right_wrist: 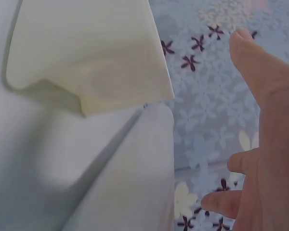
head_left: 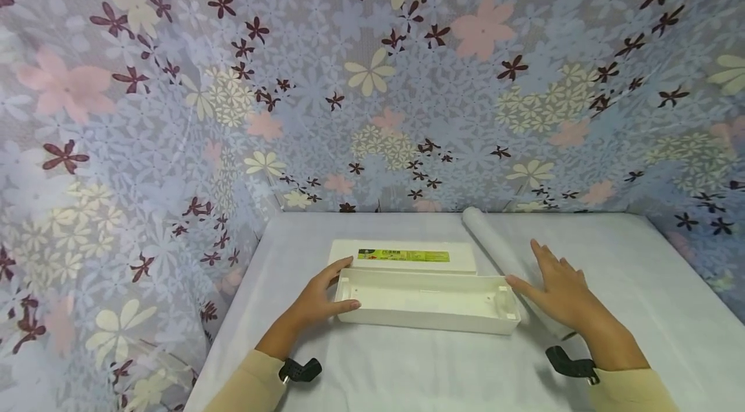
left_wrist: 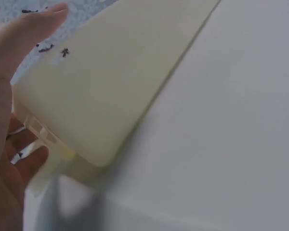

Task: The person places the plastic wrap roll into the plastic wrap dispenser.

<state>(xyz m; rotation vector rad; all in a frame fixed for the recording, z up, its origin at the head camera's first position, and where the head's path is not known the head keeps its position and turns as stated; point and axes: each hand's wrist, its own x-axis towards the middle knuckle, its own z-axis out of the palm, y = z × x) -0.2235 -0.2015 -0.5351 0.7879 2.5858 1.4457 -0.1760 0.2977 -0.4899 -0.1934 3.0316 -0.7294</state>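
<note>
A long cream plastic box, open at the top, lies lengthwise across the table in the head view. My left hand is spread around its left end, thumb over the near side and fingers behind. In the left wrist view the thumb stands apart from the box wall, and the fingertips are near its end. My right hand hovers by the box's right end with spread fingers and holds nothing. Just behind the box is a flat cream lid with a yellow-green label.
A long white roll lies slantwise at the right, passing beneath the right hand. A white cloth covers the table. Flower-patterned fabric hangs behind and at both sides. Each wrist wears a black camera mount.
</note>
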